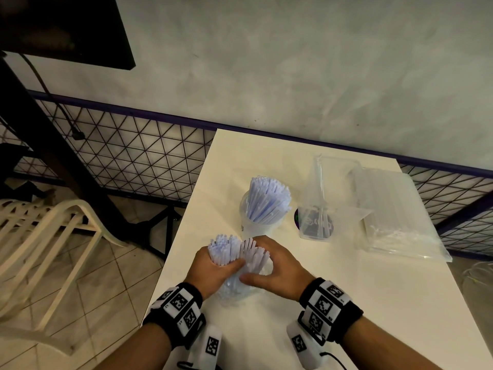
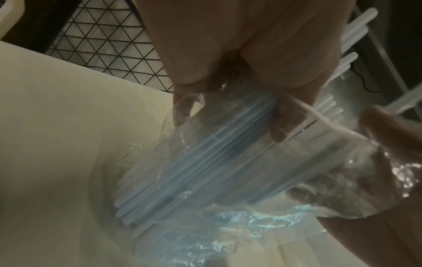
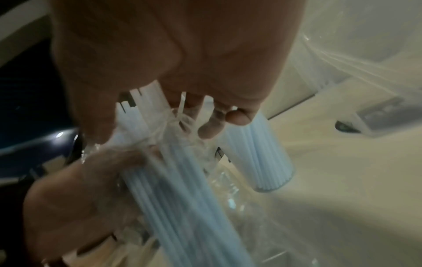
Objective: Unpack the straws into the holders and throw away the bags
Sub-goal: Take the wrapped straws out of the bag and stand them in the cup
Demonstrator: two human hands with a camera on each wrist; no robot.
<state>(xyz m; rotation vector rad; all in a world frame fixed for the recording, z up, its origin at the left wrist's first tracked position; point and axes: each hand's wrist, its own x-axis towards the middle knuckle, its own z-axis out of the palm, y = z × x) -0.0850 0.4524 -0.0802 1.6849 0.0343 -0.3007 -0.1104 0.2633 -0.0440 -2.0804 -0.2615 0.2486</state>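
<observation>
Here, both hands meet over the near part of the white bench (image 1: 346,303). The left hand (image 1: 210,271) is curled round a bundle of pale blue straws (image 1: 226,249), still partly sheathed in a clear plastic bag (image 1: 234,289). The right hand (image 1: 274,265) grips the same bundle and bag from the other side, thumb pressing the crumpled plastic. Just beyond stands a round holder (image 1: 253,222) filled with straws, upright. Farther right are a clear square holder (image 1: 317,209) and an unopened straw pack (image 1: 394,214).
</observation>
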